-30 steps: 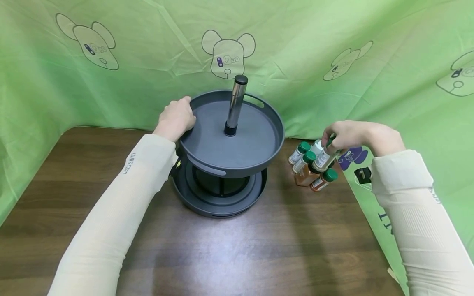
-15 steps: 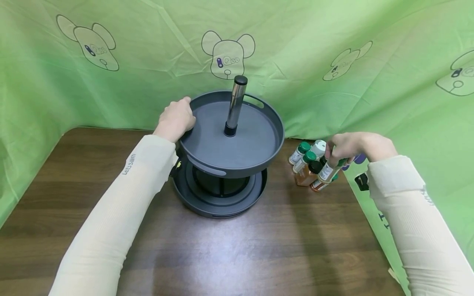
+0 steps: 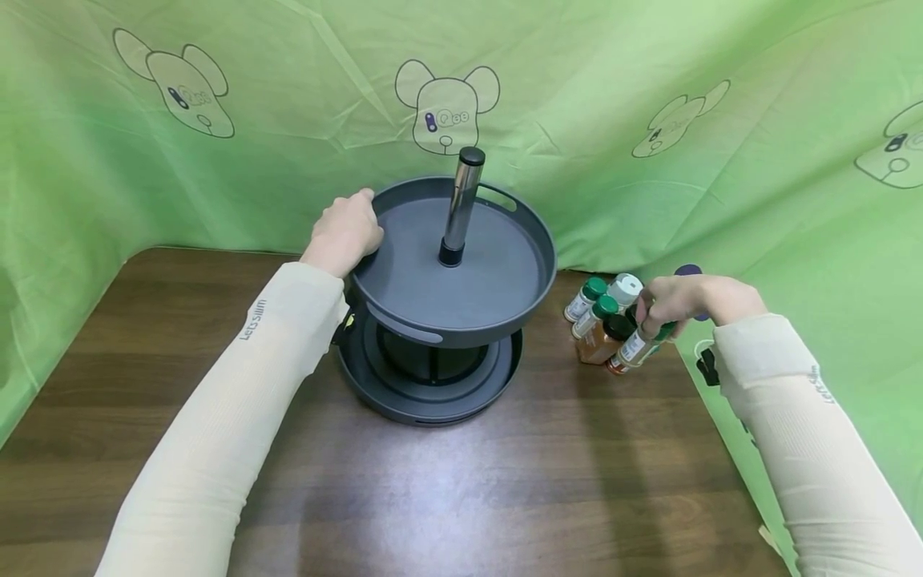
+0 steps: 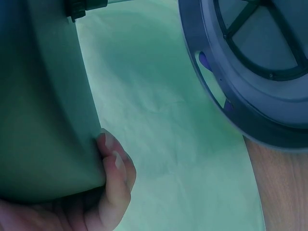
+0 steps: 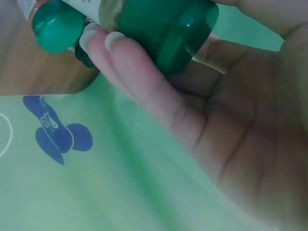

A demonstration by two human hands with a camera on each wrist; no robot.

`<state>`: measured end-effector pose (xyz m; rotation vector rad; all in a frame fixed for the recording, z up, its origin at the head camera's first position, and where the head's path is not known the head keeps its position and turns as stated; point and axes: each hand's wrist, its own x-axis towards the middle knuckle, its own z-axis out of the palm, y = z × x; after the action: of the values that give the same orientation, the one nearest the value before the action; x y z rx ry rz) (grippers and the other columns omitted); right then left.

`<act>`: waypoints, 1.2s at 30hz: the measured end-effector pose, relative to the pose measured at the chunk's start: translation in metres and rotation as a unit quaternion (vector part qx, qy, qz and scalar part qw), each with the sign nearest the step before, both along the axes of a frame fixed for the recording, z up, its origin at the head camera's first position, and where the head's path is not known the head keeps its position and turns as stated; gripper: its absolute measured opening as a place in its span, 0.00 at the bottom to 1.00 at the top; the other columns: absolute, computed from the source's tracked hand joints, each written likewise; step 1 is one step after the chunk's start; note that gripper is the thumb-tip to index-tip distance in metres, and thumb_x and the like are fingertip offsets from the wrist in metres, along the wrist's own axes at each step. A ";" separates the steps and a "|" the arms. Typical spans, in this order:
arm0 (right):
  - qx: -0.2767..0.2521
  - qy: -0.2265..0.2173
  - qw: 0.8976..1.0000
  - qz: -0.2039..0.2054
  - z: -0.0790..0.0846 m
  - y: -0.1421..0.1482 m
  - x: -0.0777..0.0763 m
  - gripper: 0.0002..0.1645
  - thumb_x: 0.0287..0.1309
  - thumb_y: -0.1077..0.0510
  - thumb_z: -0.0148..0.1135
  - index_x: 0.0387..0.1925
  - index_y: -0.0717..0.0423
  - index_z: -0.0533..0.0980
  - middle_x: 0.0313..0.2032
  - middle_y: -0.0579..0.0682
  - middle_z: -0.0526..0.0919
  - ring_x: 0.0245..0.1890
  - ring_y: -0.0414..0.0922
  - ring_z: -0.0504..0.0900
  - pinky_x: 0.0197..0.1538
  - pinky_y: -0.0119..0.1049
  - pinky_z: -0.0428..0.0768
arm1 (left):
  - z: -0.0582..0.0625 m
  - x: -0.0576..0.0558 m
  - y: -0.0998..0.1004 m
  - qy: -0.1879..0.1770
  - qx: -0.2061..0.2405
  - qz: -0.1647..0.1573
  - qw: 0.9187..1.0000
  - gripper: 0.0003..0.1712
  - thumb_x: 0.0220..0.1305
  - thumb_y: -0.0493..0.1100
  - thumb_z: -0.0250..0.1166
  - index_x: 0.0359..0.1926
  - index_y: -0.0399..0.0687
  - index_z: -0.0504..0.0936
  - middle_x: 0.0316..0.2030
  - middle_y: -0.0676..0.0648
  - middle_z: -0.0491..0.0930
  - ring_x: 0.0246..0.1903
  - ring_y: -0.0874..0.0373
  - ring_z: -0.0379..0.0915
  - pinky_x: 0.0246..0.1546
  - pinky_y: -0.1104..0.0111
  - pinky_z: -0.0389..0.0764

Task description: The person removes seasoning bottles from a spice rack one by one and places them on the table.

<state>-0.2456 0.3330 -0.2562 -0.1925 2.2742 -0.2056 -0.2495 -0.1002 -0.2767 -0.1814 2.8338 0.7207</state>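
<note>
My left hand [image 3: 344,232] grips the left rim of the dark grey upper round tray [image 3: 411,292], thumb over the edge. In the left wrist view its fingers [image 4: 118,187] curl around the tray's wall from below. A metal post [image 3: 461,204] with a black top rises from this tray, and a lower round tray [image 3: 433,413] sits beneath. My right hand [image 3: 681,303] holds a small spice jar [image 3: 634,348] near its green cap [image 5: 166,31], tilted with the cap toward the palm. It is close over a reddish jar [image 3: 617,365], which it partly hides.
Left of the held jar stand two green-capped spice jars [image 3: 588,320], a white-capped bottle [image 3: 624,288] and a brown bottle [image 3: 597,346] with a dark cap. They crowd near the right edge of the wooden table [image 3: 346,489]. A green cloth [image 3: 288,160] hangs behind.
My right hand has moved down and toward me with the spice jar, from above the cluster to its right front side. The left hand and the trays have stayed put.
</note>
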 end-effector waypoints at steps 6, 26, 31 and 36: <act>0.017 0.015 1.000 0.019 -0.004 0.000 0.000 0.12 0.51 0.62 0.65 0.33 0.65 0.72 0.35 0.55 0.79 0.34 0.43 0.77 0.35 0.36 0.83 | 0.000 0.000 0.000 -0.001 0.001 0.001 1.000 0.35 0.70 0.40 0.47 0.76 0.51 0.52 0.65 0.32 0.68 0.58 0.37 0.73 0.53 0.48 0.78; 0.096 0.032 0.992 0.075 -0.019 -0.008 0.006 0.18 0.57 0.50 0.69 0.26 0.58 0.73 0.23 0.47 0.76 0.21 0.39 0.78 0.30 0.32 0.78 | -0.003 0.000 0.000 -0.003 -0.002 -0.002 1.000 0.34 0.70 0.40 0.47 0.76 0.51 0.53 0.66 0.32 0.68 0.59 0.37 0.71 0.54 0.48 0.77; 0.100 0.041 0.991 0.075 -0.022 -0.010 0.005 0.18 0.56 0.50 0.70 0.29 0.62 0.76 0.30 0.54 0.81 0.29 0.46 0.86 0.37 0.39 0.83 | -0.004 0.000 -0.001 0.001 -0.004 0.003 1.000 0.34 0.70 0.41 0.47 0.75 0.51 0.55 0.65 0.32 0.69 0.58 0.37 0.72 0.54 0.48 0.77; 0.114 0.044 0.991 0.063 -0.024 -0.011 0.006 0.18 0.56 0.50 0.70 0.28 0.60 0.74 0.29 0.53 0.79 0.26 0.44 0.82 0.34 0.36 0.80 | -0.003 0.000 -0.001 0.007 -0.004 0.006 1.000 0.33 0.70 0.41 0.47 0.75 0.52 0.56 0.64 0.32 0.69 0.57 0.37 0.73 0.53 0.48 0.78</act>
<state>-0.2394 0.3218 -0.2801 -0.2281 2.3415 0.1313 -0.2498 -0.1016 -0.2794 -0.1941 2.8518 0.7159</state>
